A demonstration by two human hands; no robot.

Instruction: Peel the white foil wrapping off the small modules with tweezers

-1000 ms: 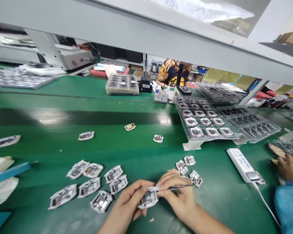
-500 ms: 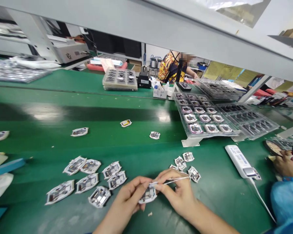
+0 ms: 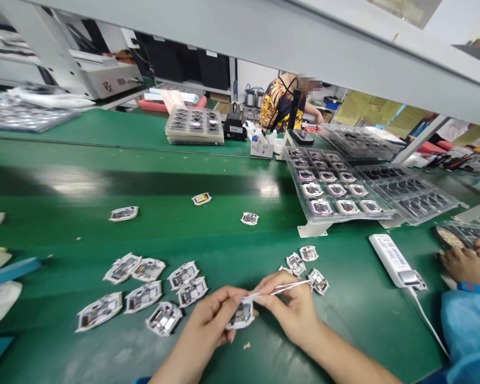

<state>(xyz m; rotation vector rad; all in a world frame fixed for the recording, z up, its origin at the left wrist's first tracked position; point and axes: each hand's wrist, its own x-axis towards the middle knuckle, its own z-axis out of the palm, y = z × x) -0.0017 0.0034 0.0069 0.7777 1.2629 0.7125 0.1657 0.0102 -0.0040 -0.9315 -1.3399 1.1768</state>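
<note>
My left hand [image 3: 214, 317] is closed around the edge of a small white watch-like housing [image 3: 242, 313] with a circuit board inside. Pinched in my right hand [image 3: 290, 304] is a pair of thin, pale tweezers [image 3: 290, 286]. Their tips are at the housing's upper edge, partly covered by my fingers. Left of my hands, several similar white housings [image 3: 164, 319] lie loose with their boards facing up. A smaller group of housings [image 3: 295, 263] rests just beyond my right hand.
A clear tray of housings [image 3: 347, 207] stands on white brackets at the right. Nearby lie a white power strip [image 3: 390, 261] and its cable. Co-worker's hands [image 3: 466, 264] are at the far right. Single housings [image 3: 249, 218] lie farther back, before stacked trays [image 3: 194, 127].
My hands remain together at the housing, with the tweezers shifted slightly down and their angle changed a little. The camera view has shifted slightly. At the right, the co-worker's hands have moved.
</note>
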